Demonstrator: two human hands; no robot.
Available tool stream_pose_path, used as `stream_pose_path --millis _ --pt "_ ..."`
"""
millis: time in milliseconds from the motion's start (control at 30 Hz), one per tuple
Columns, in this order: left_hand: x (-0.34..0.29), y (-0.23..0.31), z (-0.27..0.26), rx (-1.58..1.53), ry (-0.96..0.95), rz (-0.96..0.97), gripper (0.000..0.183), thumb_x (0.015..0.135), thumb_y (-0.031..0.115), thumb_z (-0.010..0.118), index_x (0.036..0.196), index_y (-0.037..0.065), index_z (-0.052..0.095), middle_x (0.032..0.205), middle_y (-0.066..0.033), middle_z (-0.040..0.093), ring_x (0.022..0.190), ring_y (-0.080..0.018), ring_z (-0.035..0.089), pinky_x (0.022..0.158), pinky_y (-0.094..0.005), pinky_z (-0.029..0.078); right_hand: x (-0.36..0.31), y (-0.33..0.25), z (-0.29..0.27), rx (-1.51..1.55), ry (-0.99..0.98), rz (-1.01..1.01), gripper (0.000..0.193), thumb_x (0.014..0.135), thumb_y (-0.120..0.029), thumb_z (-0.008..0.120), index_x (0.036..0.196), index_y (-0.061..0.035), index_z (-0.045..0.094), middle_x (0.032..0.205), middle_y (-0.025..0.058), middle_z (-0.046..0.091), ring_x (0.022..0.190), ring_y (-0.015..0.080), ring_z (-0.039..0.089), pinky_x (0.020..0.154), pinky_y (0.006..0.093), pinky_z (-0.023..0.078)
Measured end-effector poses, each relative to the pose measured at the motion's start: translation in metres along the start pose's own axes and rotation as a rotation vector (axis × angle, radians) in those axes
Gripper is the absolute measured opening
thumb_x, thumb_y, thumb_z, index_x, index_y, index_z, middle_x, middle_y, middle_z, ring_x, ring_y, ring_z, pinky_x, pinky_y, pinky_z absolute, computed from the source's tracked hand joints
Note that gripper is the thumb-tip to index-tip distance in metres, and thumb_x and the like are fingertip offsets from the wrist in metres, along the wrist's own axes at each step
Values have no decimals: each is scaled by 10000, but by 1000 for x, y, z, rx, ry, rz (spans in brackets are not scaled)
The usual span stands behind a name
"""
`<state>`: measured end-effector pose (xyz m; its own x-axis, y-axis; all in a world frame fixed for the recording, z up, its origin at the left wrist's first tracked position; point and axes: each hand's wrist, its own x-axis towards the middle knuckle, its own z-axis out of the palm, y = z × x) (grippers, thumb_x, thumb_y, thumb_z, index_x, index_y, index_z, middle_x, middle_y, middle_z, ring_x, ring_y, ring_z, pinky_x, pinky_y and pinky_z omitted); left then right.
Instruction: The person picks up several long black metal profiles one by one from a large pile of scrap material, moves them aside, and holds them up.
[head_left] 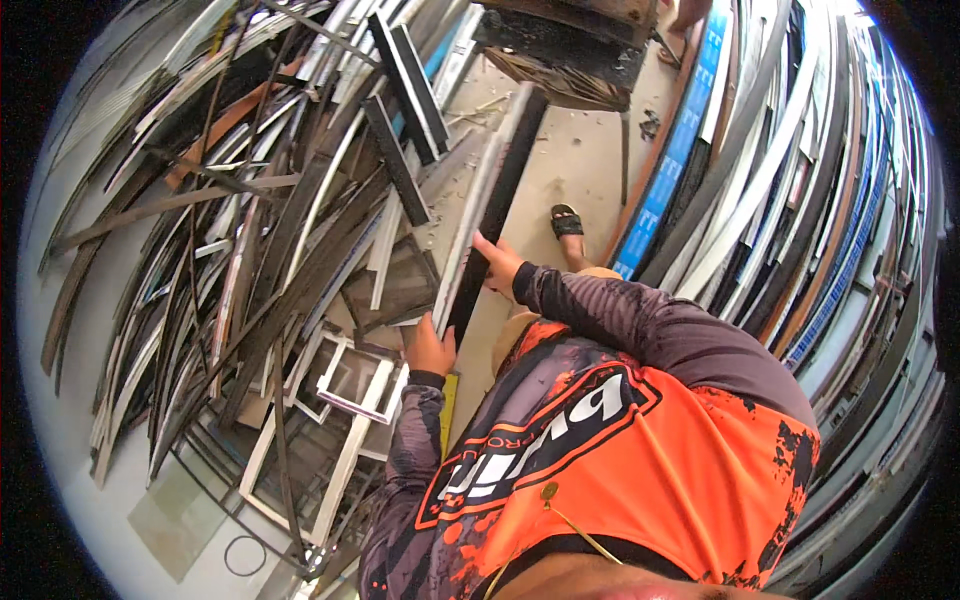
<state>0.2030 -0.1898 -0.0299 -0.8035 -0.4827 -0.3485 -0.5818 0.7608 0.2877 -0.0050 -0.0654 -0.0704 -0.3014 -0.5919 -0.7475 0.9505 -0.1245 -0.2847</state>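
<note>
Both my hands hold one long, straight profile bar (494,182), pale grey on one face and black on the other. It slants from near my waist up and away to the right. My left hand (431,346) is closed around its near end, with the fingers partly hidden. Farther along, my right hand (498,266) grips the black side, thumb and fingers wrapped on it. Left of the bar, a short dark profile piece (397,160) lies on the heap, beside two longer dark pieces (412,85).
A big heap of long strips (215,230) covers the left side. White frames (362,385) lie near my left arm. More long profiles (770,170) with a blue strip (672,150) run along the right. A dark box-like thing (570,60) stands ahead. My sandalled foot (567,225) is on the floor.
</note>
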Motion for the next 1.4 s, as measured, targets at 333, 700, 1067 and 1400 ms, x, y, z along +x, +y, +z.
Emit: stream_pose_path --millis 333,700,1067,1400 --pt "79 117 73 -163 57 247 659 799 320 721 1288 -16 435 1302 -246 466 1220 -407 445 1008 -465 373 53 -87 -145 224 -298 -83 461 760 -61 561 1215 3 516 1134 137 594 1108 307 583 891 510 516" --pt "157 187 116 -90 -180 272 671 822 214 672 1372 -14 363 1214 -251 535 1132 -398 531 980 -417 427 116 -106 -169 -426 716 -470 834 675 -316 815 1188 126 329 1003 199 621 826 244 628 792 373 511" --pt "235 159 141 -703 -424 219 435 947 198 546 1320 -17 488 1189 -138 621 1060 -213 587 937 -311 426 158 -140 -230 -318 337 -632 561 885 -449 636 1045 85 572 905 177 662 841 238 641 756 382 502" --pt "271 172 192 -350 -208 132 403 977 308 465 1258 27 534 1097 -266 622 1041 -425 586 885 -446 464 178 -167 -229 -763 772 -669 488 939 -405 544 1000 78 528 965 321 623 938 471 604 815 483 477"
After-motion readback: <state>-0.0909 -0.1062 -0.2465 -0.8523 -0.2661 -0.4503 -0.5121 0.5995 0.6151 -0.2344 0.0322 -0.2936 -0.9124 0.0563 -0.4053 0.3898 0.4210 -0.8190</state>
